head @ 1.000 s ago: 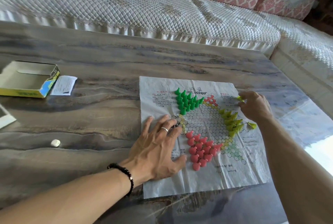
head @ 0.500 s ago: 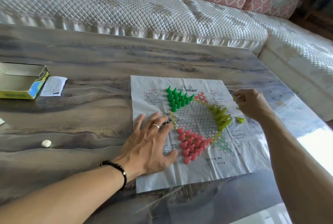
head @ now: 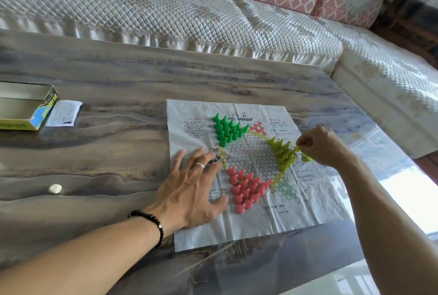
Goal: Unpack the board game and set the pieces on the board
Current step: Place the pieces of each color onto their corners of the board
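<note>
Creased paper game board [head: 239,221] lay pinned flat by the spread, open left hand [head: 192,190] while the right hand [head: 320,146] pinched a yellow-green plastic peg [head: 297,148] beside its cluster, centre-right.

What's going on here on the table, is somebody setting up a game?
Yes. A person is setting pegs on a paper game board. The left hand presses flat on the sheet's left side, while the right hand pinches a yellow-green peg beside the yellow-green cluster. Green pegs and red pegs already stand in their corners. One yellow-green peg lies loose nearby. The open box sits far left.
</note>
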`<state>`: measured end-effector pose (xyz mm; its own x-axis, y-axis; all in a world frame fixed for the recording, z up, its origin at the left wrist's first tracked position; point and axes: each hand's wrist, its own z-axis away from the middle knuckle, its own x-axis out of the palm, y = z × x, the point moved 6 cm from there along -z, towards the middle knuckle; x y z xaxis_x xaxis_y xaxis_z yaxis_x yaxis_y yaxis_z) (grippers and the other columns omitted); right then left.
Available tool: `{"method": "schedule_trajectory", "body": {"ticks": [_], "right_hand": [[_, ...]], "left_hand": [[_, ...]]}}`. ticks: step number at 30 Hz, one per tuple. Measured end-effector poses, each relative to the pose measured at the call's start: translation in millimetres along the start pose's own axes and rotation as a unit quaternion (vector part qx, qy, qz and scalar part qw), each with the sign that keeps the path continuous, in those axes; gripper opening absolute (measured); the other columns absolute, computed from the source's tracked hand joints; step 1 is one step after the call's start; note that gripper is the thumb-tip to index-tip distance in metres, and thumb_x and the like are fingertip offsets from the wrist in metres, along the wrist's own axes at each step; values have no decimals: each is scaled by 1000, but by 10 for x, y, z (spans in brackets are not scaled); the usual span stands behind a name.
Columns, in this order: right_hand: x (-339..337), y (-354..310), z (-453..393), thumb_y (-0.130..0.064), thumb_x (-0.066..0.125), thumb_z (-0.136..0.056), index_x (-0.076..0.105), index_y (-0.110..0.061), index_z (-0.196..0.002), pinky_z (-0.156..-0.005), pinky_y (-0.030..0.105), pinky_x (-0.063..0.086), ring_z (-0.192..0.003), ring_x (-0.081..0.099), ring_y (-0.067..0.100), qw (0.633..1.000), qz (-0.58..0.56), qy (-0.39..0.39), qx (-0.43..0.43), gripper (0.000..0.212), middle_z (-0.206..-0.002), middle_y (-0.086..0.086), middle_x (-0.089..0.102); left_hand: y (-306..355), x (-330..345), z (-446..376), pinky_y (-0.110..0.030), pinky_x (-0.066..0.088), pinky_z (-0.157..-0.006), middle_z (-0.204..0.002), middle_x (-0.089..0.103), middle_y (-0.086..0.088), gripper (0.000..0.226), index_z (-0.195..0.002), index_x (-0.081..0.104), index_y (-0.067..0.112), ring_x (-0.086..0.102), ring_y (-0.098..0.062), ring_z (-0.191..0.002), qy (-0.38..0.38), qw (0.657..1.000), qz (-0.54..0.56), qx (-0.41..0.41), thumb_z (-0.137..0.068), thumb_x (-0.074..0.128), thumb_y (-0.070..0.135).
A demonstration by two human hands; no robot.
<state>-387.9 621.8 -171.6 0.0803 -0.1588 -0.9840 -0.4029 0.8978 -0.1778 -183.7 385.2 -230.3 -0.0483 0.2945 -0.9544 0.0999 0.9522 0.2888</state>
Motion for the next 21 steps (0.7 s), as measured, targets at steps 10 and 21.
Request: {"method": "schedule_trajectory", "body": {"ticks": [10, 21], "right_hand": [[102, -27, 6, -3, 67, -85, 69, -13, -84, -63, 29, 59, -56, 68, 8, 999, -18, -33, 3, 10, -67, -5, 66], [-71, 160, 91, -4, 64, -84, 72, -6, -104, -72, 23, 49, -75, 62, 15, 995, -31, 90, 35, 21, -98, 12, 73]], "left_hand": [[-13, 18, 5, -54, 0, -120, -160, 18, -2, 80, -149, 26, 24, 4, -20, -149, -4, 1000, -2, 0, -82, 30, 68], [-20, 31, 2, -54, 1, -120, -160, 19, -2, 80, -148, 27, 24, 5, -21, -149, -5, 1000, -2, 2, -82, 29, 69]]}}
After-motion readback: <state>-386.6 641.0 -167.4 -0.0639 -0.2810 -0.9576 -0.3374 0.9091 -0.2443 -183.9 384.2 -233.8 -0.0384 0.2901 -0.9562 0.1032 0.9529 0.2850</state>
